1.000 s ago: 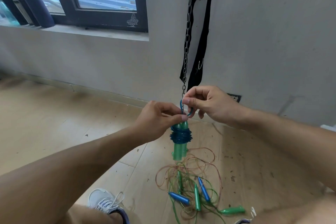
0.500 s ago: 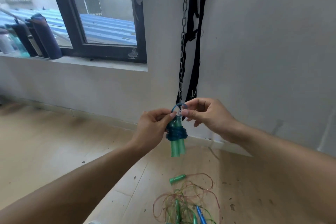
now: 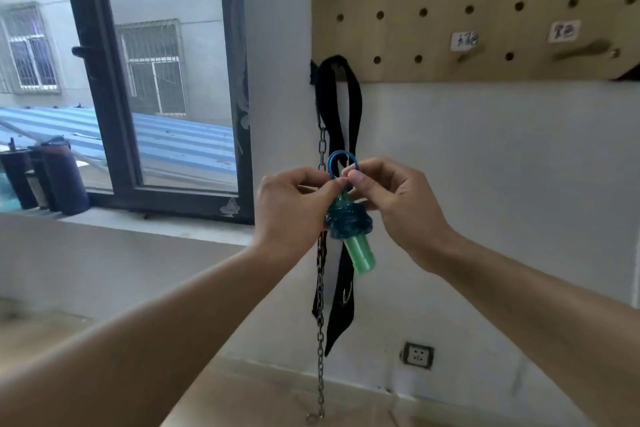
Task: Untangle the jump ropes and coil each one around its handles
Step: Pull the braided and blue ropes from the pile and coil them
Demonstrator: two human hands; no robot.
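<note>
Only the head view here. Both hands are up at chest height in front of the wall, nowhere near the floor. The left hand is pinched closed on the top of the jump rope bundle, thumb and forefinger right where the blue cord comes out. The right hand is closed too, fingertips pinching the base of a small blue loop of cord that sticks up above both hands. The two hands are practically touching at the pinch.

The bundle itself is blue cord wound tight around green handles, which poke out below the winding and tilt down to the right.

Right behind it all, a metal chain and a black strap hang down the wall, very close to the bundle, though I can't tell if they touch. Above right is a wooden pegboard, its lower edge well above the hands. The window and its sill sit off to the left. Open air below the forearms down to the floor, with a wall outlet low on the right.
</note>
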